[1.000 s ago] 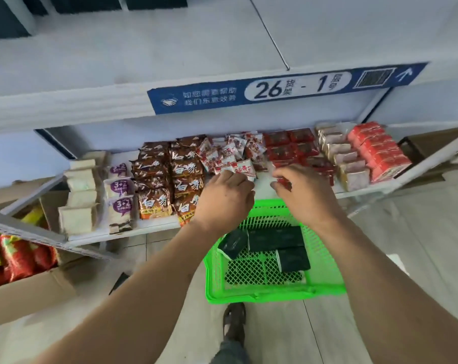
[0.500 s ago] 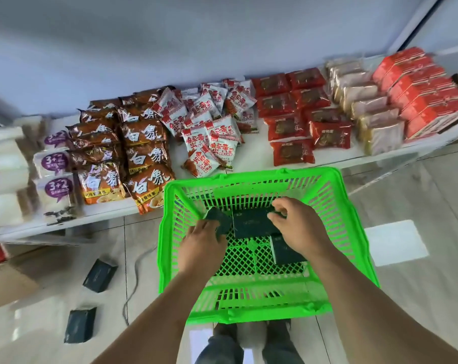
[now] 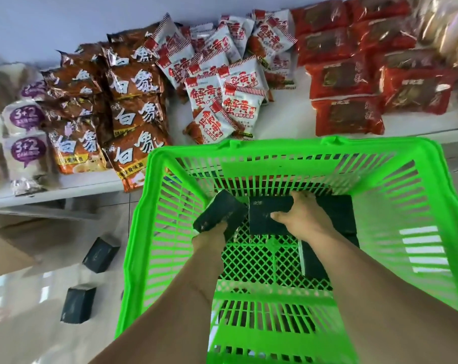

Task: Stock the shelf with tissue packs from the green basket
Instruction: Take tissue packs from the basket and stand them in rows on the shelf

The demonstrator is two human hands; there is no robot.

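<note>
Where shelf [image 3: 288, 132] ends: pale floor [image 3: 25, 311], two dark packs [image 3: 78, 303].

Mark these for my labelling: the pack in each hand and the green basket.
Left-hand pack [image 3: 220, 214], head view, dark top face.
Right-hand pack [image 3: 264, 219], head view, flat front face.
Green basket [image 3: 283, 145], head view, far rim.
</note>
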